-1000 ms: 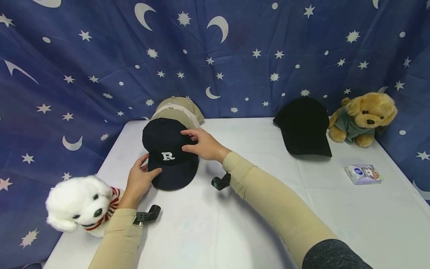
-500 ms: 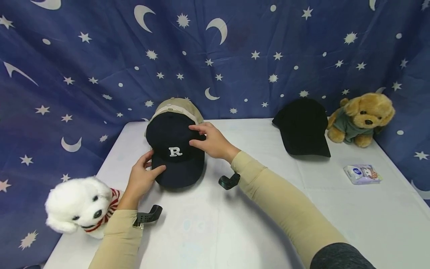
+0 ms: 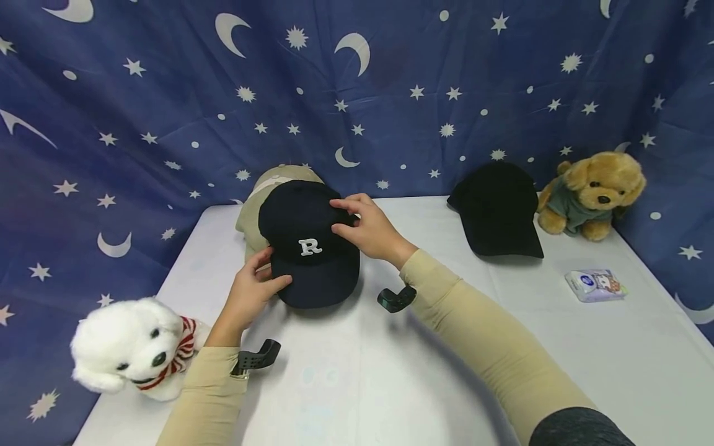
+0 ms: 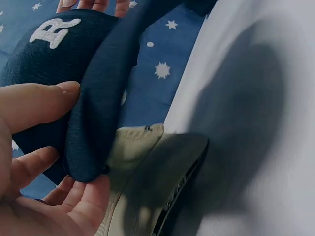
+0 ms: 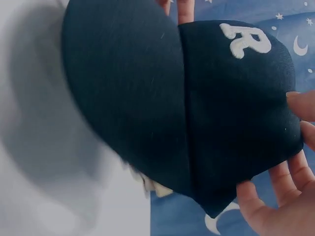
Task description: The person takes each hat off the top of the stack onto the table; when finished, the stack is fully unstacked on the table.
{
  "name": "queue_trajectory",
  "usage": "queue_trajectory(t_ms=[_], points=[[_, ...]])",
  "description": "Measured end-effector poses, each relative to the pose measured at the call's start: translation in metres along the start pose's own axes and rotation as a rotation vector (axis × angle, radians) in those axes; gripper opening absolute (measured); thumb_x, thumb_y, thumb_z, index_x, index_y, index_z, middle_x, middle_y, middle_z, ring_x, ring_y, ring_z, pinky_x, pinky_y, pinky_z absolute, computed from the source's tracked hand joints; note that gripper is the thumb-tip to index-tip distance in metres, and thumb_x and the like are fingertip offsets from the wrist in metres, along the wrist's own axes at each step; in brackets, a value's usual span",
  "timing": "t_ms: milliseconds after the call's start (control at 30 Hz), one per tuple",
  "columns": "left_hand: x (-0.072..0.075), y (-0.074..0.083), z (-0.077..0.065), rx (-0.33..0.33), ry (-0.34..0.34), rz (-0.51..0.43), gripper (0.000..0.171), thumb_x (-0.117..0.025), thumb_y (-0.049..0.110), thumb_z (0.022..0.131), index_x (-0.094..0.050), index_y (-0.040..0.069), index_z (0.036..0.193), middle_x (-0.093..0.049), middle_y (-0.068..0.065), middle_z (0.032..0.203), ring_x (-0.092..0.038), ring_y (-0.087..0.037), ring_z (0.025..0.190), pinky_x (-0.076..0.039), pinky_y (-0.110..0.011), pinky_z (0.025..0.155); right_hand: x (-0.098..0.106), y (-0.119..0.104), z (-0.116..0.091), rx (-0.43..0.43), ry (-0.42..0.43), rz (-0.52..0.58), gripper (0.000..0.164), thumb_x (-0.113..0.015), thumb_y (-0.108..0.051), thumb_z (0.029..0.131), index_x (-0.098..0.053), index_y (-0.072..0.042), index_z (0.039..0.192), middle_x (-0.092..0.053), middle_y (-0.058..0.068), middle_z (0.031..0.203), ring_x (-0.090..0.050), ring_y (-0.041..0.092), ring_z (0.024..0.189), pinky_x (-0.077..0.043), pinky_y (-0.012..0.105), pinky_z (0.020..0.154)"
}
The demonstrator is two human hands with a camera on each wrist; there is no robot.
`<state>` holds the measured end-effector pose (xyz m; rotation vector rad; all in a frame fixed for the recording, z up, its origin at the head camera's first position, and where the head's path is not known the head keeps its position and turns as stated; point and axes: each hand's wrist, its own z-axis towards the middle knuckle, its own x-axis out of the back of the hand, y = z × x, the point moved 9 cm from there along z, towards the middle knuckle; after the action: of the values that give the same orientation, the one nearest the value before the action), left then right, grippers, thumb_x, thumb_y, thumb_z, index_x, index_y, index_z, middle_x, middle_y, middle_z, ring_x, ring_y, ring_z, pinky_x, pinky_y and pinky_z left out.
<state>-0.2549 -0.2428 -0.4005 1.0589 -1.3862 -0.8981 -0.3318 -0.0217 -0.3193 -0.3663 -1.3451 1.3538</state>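
Observation:
A navy baseball cap [image 3: 309,214] with a white letter R is held off the table, brim toward me. My left hand [image 3: 253,294] grips its left side; in the left wrist view the thumb [image 4: 42,102] lies along where brim meets crown, and fingers curl beneath the brim. At the cap's right side, my right hand [image 3: 375,229] grips the crown. The right wrist view has its thumb [image 5: 302,104] on the crown and fingers under the lower edge. Partly hidden behind the navy cap sits beige headwear [image 3: 252,232] with a white strip; how many caps there are I cannot tell.
A black cap [image 3: 496,210] stands at the back right beside a tan plush dog [image 3: 591,195] in green. Nearer lies a small lilac packet [image 3: 597,285]. A white plush dog [image 3: 125,347] sits by my left forearm. A starry blue curtain [image 3: 413,62] borders the white table [image 3: 446,384].
Both hands have carried the navy cap to the right and slightly upward. More of the beige headwear's left side shows now.

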Motion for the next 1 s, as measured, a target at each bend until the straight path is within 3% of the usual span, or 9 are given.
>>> queue_trajectory(t_ms=[133,367,567,1000], points=[[-0.014,0.004,0.004,-0.012,-0.029,-0.032,0.08,-0.072,0.004,0.09,-0.028,0.004,0.157,-0.037,-0.02,0.15,-0.049,-0.033,0.129,-0.046,-0.015,0.085,0.015,0.005,-0.007,-0.002,0.011,-0.001,0.048,-0.069,-0.008,0.093,-0.057,0.0,0.139,-0.047,0.013,0.127,-0.041,0.025,0.106,-0.048,0.042,0.094],[-0.038,0.009,0.014,-0.026,-0.068,-0.062,0.079,-0.072,0.002,0.09,-0.03,0.004,0.156,-0.035,-0.019,0.15,-0.051,-0.033,0.124,-0.049,-0.017,0.083,0.036,0.019,-0.018,-0.028,0.05,-0.029,0.048,-0.069,-0.005,0.092,-0.058,0.001,0.138,-0.047,0.015,0.129,-0.043,0.025,0.107,-0.05,0.038,0.092],[-0.056,0.013,0.022,-0.045,-0.076,-0.049,0.078,-0.074,0.004,0.088,-0.034,0.004,0.154,-0.04,-0.019,0.148,-0.053,-0.033,0.122,-0.049,-0.019,0.084,0.054,0.027,-0.025,-0.05,0.093,-0.043,0.047,-0.07,-0.005,0.091,-0.059,0.0,0.137,-0.047,0.015,0.129,-0.044,0.027,0.109,-0.05,0.041,0.094],[-0.099,0.026,0.039,-0.081,-0.095,-0.005,0.076,-0.077,0.009,0.086,-0.04,0.006,0.152,-0.045,-0.017,0.146,-0.053,-0.033,0.122,-0.049,-0.036,0.093,0.095,0.047,-0.041,-0.093,0.184,-0.08,0.046,-0.07,-0.005,0.092,-0.06,0.001,0.136,-0.048,0.017,0.128,-0.046,0.029,0.111,-0.048,0.042,0.094]])
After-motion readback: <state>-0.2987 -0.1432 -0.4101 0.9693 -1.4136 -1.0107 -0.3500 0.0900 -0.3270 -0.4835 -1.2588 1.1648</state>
